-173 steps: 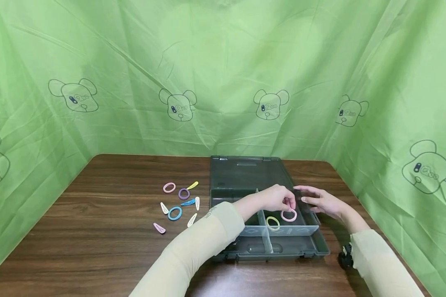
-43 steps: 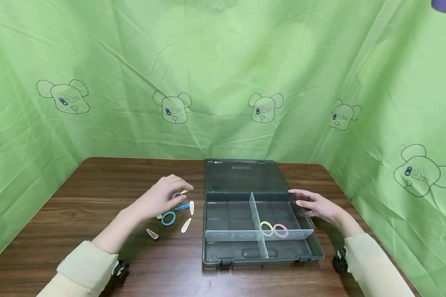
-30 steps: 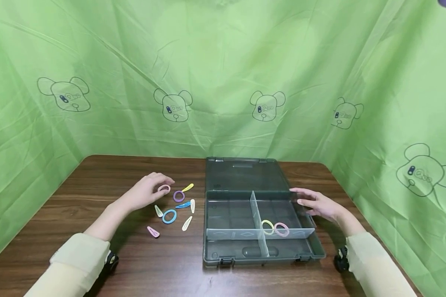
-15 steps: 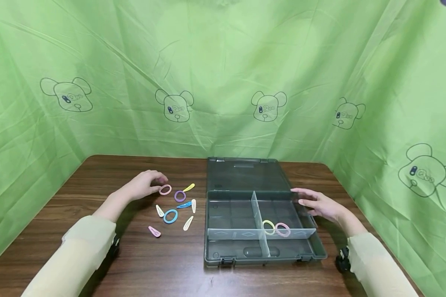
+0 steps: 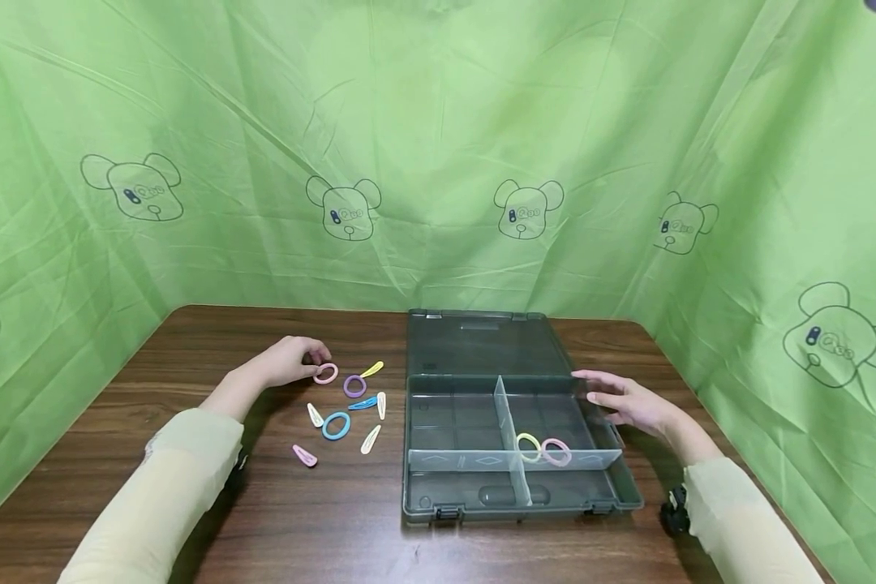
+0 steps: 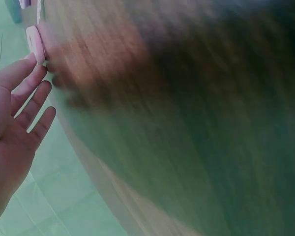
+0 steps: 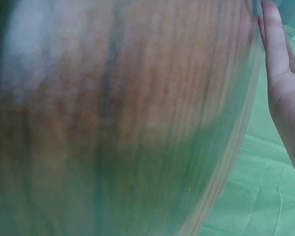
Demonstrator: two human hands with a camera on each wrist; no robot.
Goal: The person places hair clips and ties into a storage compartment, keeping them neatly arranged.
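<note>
My left hand is at the left group of hair things, its thumb and index finger pinching the edge of a pink hair tie. The left wrist view shows the same pink hair tie between the fingertips, the other fingers spread behind. My right hand touches the right side of a grey see-through divided box with fingers extended. Inside its back right compartment, a yellow hair tie and a second pink hair tie lean against the front divider.
Near my left hand lie a purple hair tie, a blue hair tie, a yellow snap clip, a blue clip, a pink clip and several cream clips. The box lid lies open toward the back.
My left hand has released a pink hair tie in the box and moved left across the table to the other pink one, which it now pinches. My right hand has stayed at the box.
</note>
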